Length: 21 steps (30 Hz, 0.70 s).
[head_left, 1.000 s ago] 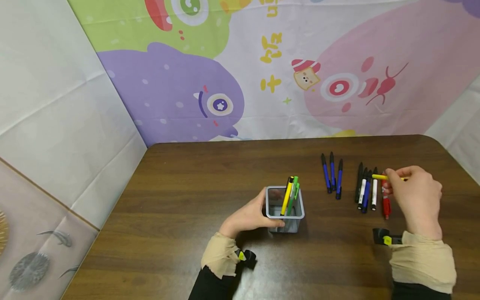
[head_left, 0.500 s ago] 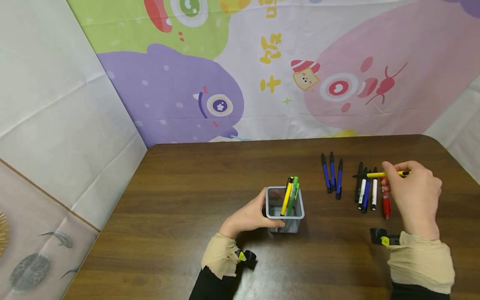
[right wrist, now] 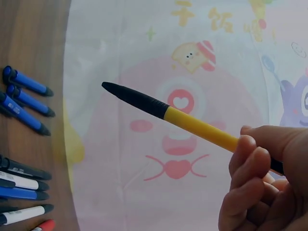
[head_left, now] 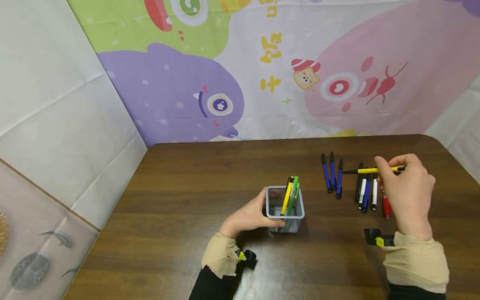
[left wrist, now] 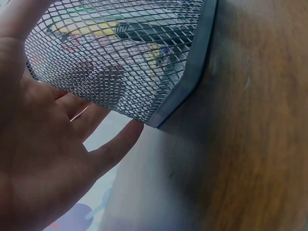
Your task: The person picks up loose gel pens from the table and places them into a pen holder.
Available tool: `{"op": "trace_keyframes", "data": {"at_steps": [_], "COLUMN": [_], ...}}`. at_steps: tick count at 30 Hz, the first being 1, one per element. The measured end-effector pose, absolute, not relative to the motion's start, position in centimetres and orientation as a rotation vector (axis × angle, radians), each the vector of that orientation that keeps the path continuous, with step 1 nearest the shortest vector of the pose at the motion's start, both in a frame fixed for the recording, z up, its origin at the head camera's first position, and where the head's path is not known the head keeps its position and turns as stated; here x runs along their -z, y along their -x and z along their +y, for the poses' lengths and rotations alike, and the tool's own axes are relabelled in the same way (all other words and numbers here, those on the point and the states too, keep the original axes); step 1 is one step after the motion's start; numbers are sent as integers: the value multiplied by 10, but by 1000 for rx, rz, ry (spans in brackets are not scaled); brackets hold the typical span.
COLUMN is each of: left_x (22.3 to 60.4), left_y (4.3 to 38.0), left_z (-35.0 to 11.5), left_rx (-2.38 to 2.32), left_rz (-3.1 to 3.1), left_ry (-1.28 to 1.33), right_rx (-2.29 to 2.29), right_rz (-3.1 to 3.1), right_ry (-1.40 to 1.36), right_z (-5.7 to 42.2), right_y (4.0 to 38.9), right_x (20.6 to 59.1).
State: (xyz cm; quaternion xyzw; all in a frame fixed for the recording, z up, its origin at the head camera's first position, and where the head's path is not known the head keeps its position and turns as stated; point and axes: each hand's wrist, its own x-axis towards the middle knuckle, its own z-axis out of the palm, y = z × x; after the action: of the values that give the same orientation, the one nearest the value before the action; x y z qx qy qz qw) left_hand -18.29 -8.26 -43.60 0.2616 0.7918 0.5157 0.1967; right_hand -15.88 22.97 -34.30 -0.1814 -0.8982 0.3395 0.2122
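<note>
My right hand (head_left: 410, 191) pinches a yellow pen (head_left: 369, 171) with a black tip between thumb and fingers. The pen is held level above a row of pens, its tip pointing left; the right wrist view shows it plainly, raised off the table. My left hand (head_left: 245, 216) grips a square mesh pen holder (head_left: 289, 226) from its left side, thumb across the front and the other fingers mostly hidden behind it. Inside the holder lean a yellow pen (head_left: 286, 199) and a green pen (head_left: 293, 199). The left wrist view shows fingers against the mesh (left wrist: 106, 72).
Three blue pens (head_left: 332, 173) lie on the brown table (head_left: 180, 233) right of the holder. Farther right are several black, white and blue pens (head_left: 362, 193), and a red pen (head_left: 387, 207) partly hidden by my right hand. A cartoon-printed cloth (head_left: 180, 96) hangs behind.
My right hand has lifted the yellow pen and carried it a little left and away from me, bringing its black tip into view. The left hand and holder have stayed still.
</note>
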Motion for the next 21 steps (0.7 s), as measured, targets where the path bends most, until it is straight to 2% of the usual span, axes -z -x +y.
{"op": "trace_keyframes", "data": {"at_steps": [21], "left_x": [436], "left_y": [183], "left_z": [-83], "left_rx": [-1431], "left_rz": [2207], "left_ry": [-729], "right_rx": [-865], "right_rz": [-2336], "right_ry": [370], "right_z": [219], "right_y": [158], "right_x": [340]}}
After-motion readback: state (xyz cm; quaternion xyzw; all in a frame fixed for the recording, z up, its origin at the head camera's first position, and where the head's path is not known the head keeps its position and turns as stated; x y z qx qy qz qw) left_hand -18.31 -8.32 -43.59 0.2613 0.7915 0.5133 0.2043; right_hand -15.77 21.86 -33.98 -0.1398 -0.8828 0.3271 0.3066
